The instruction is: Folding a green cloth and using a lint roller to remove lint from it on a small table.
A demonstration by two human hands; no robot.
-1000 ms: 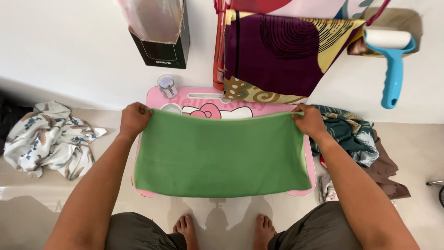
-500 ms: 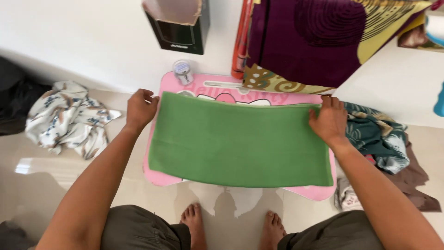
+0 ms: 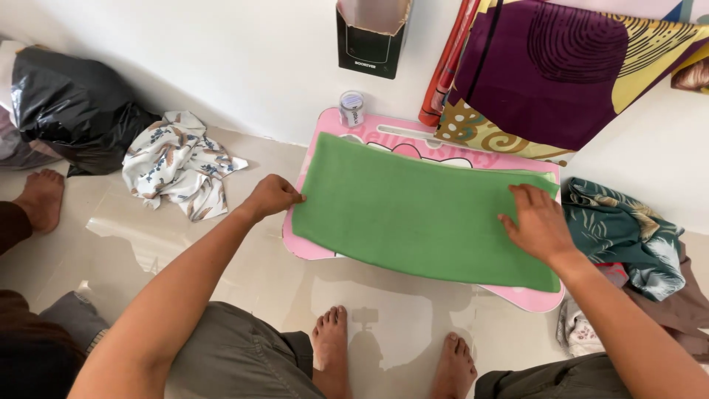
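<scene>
Seen from above, a person stands barefoot over a low pink table [image 3: 310, 247] set against a white wall. A green cloth [image 3: 413, 214] lies spread flat across the tabletop, covering most of it, with only the pink rim showing at the back, the left corner and the front right. The left hand [image 3: 272, 196] is at the cloth's left edge, fingers curled into a loose fist; whether it pinches the edge of the cloth or only touches it cannot be told. The right hand [image 3: 539, 225] lies open and flat on the cloth near its right end, palm down, fingers spread, pressing rather than gripping. A small clear jar [image 3: 351, 108] stands on the back left corner of the table. Behind it a black box [image 3: 369, 41] hangs on the wall, and to its right hangs a purple and yellow patterned fabric [image 3: 561, 74]. On the floor to the left lie a crumpled white floral cloth [image 3: 181, 162] and, further left, a black plastic bag [image 3: 70, 107]. To the right of the table is a heap of dark green patterned clothes [image 3: 628, 236]. Another person's bare foot [image 3: 40, 196] shows at the far left edge.
</scene>
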